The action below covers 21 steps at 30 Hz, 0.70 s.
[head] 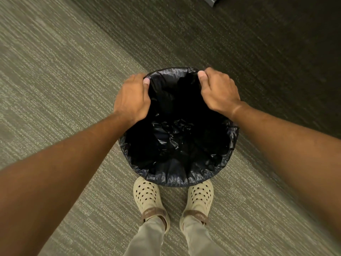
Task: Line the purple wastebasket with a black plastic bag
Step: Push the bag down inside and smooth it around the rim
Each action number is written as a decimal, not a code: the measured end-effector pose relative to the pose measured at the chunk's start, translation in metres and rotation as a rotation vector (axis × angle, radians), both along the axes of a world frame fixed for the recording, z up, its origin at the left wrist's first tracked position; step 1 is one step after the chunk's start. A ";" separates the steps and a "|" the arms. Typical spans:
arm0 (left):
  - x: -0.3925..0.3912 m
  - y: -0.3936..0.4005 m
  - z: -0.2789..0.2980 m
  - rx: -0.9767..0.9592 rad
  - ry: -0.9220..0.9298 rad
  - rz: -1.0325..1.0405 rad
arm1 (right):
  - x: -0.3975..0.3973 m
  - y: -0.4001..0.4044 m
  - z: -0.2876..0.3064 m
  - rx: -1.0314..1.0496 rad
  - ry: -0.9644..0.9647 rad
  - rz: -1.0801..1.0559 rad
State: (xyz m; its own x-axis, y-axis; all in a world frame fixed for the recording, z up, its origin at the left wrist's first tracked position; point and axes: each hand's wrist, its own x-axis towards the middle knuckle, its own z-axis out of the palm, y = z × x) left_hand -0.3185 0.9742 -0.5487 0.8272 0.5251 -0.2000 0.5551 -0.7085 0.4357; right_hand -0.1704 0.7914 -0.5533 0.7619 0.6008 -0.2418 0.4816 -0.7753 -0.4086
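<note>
A black plastic bag [177,145] hangs open in a round wastebasket on the carpet just in front of my feet. Its edge is folded out over the rim all around, so no purple of the basket shows. My left hand [132,98] grips the bag's edge at the far left of the rim, thumb inside. My right hand [217,91] grips the edge at the far right of the rim, thumb inside too. The bag's inside is crumpled and dark.
Grey striped carpet [55,89] lies all around, darker toward the upper right. My feet in cream clogs [147,198] stand close against the near side of the basket. A dark furniture corner [210,0] shows at the top edge.
</note>
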 end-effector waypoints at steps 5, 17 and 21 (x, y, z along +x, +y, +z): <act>-0.001 0.003 -0.007 0.052 0.013 0.078 | 0.005 0.003 -0.003 0.001 0.149 -0.220; -0.009 0.015 0.001 -0.248 0.028 0.317 | 0.026 -0.015 0.002 0.011 0.476 -0.499; -0.046 0.004 0.008 -0.109 -0.044 0.463 | -0.010 -0.059 0.018 0.042 0.177 -0.582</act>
State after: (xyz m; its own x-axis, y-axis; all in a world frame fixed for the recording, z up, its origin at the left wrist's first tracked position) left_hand -0.3645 0.9784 -0.5405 0.5205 0.8183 -0.2439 0.7808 -0.3405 0.5239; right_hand -0.1804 0.7328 -0.5352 0.9185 0.1098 -0.3799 -0.0941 -0.8724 -0.4797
